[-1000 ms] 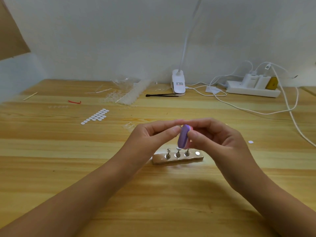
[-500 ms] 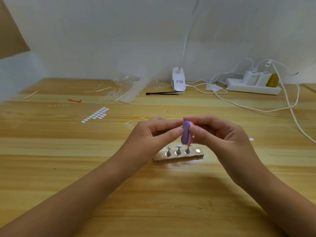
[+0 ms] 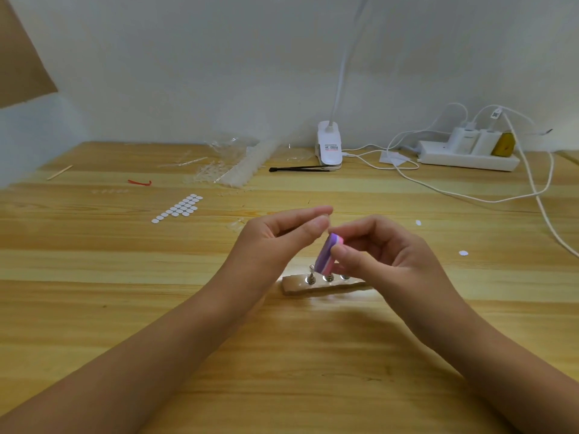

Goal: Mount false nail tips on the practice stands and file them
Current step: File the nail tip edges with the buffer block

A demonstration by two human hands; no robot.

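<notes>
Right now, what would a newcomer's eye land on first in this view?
The purple-and-pink buffer block, pinched in the right hand at centre, just over the wooden stand base. The left hand sits beside it, fingertips together; what, if anything, they hold is too small to tell. Far back on the right lies a white power strip.
</notes>
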